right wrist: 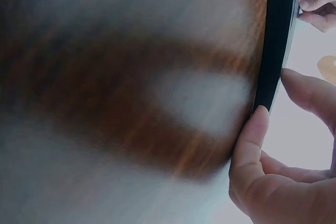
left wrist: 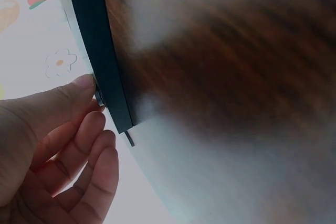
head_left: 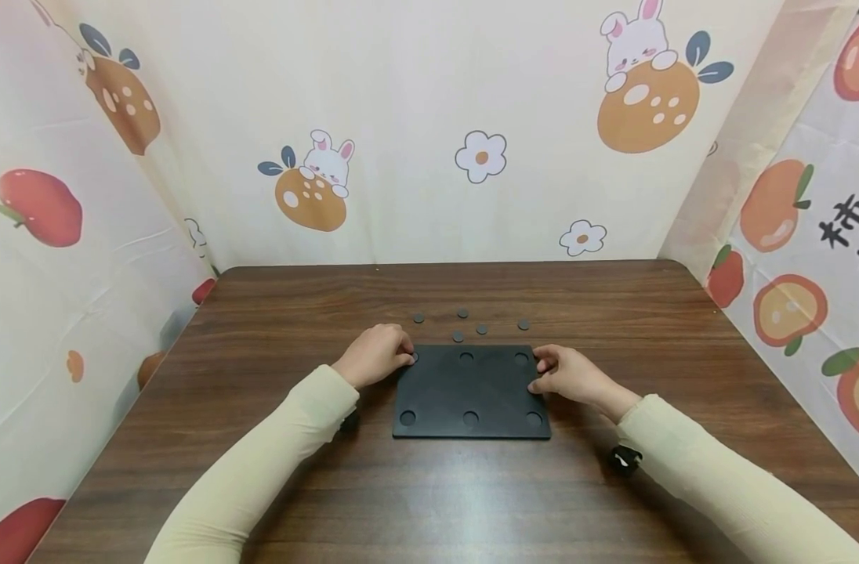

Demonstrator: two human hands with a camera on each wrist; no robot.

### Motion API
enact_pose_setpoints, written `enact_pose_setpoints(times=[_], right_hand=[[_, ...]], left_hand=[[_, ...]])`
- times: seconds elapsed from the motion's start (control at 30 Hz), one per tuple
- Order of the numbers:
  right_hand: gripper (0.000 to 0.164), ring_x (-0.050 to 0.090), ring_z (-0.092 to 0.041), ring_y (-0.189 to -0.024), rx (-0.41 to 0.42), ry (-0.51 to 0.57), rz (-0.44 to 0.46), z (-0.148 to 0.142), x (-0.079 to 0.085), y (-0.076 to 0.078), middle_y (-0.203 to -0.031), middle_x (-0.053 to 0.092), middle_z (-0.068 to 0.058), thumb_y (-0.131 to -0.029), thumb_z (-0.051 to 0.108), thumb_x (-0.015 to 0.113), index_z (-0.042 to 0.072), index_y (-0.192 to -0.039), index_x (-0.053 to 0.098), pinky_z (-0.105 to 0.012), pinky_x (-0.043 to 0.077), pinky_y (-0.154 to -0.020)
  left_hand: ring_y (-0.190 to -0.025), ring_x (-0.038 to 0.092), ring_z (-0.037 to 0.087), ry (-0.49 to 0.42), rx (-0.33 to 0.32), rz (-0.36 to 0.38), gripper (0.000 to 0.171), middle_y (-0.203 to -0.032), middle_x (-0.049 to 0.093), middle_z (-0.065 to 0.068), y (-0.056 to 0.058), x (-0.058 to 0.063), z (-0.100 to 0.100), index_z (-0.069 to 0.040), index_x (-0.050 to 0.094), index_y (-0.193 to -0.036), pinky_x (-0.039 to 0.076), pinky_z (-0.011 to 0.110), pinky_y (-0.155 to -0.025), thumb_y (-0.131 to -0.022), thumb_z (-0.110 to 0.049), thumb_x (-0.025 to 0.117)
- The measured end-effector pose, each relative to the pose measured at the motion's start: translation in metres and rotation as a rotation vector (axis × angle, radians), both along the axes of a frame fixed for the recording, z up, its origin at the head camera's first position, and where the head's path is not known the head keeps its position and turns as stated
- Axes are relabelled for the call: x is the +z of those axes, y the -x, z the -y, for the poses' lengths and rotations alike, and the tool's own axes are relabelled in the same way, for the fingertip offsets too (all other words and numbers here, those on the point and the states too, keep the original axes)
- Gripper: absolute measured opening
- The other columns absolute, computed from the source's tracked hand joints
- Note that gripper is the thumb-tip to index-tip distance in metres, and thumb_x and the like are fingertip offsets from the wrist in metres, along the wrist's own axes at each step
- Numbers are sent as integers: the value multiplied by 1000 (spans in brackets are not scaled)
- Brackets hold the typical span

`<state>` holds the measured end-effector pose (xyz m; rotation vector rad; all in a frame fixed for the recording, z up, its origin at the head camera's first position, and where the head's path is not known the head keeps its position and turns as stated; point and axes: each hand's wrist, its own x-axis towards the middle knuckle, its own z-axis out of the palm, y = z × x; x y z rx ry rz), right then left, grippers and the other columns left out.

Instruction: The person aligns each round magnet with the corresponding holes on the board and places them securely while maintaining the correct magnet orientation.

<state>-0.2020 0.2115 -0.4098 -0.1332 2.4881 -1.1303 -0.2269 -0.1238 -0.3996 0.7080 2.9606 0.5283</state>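
Note:
A flat black board (head_left: 472, 392) with round recesses along its near and far edges lies on the table. At its far-left recess my left hand (head_left: 378, 356) pinches a small dark disc (left wrist: 98, 96) between thumb and fingertip, right at the board's top face. On the opposite side my right hand (head_left: 574, 377) holds the board's right edge. In the right wrist view, its thumb (right wrist: 299, 90) rests at the top face and a bent finger (right wrist: 253, 129) presses the side edge. Several small dark discs (head_left: 482, 329) lie loose just beyond the board.
The brown wood-grain table (head_left: 317, 298) reaches back to a patterned curtain (head_left: 415, 94), with more printed cloth (head_left: 789, 235) along both sides. A black wrist device (head_left: 625, 460) sits under the right sleeve.

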Motion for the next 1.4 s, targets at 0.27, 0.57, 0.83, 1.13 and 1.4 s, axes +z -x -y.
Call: enact_pose_setpoints(times=[0.27, 0.57, 0.83, 1.13, 1.4], right_hand=[[72, 51, -21, -89, 17, -10, -10, 1, 4, -3, -105, 54, -12, -82, 13, 76, -8, -142, 41, -31, 44, -70], [73, 51, -21, -89, 20, -7, -11, 1, 3, -3, -105, 54, -12, -82, 14, 76, -8, -142, 40, -30, 44, -71], [74, 51, -21, -91, 27, -10, -13, 0, 3, -2, -106, 54, -12, -83, 15, 76, -8, -143, 40, -30, 44, -72], [73, 51, -20, -84, 11, 14, 0, 0, 0, 0, -104, 52, -11, -82, 13, 76, -7, -142, 40, -31, 43, -70], [74, 52, -19, -84, 14, 5, -4, 0, 2, -2, -104, 53, -12, -82, 14, 77, -8, -142, 40, -30, 43, -71]], left_hand=[[-83, 65, 15, 7, 13, 26, 11, -94, 70, 2, 1, 1, -1, -11, 77, -96, 55, 32, -76, -87, -17, 75], [-84, 64, 14, 10, 32, 51, 13, -96, 69, 3, 2, 0, -2, -11, 77, -98, 55, 32, -77, -88, -18, 74], [-85, 64, 14, 9, 48, 68, 14, -97, 69, 3, 3, -2, -2, -11, 76, -99, 54, 33, -78, -89, -18, 74], [-85, 64, 14, -3, 50, 75, 15, -98, 68, 3, 2, -2, -1, -10, 76, -100, 54, 33, -77, -89, -19, 73], [-83, 63, 13, -6, 50, 83, 14, -98, 68, 3, 2, -1, -2, -10, 76, -100, 54, 32, -76, -88, -19, 74]])
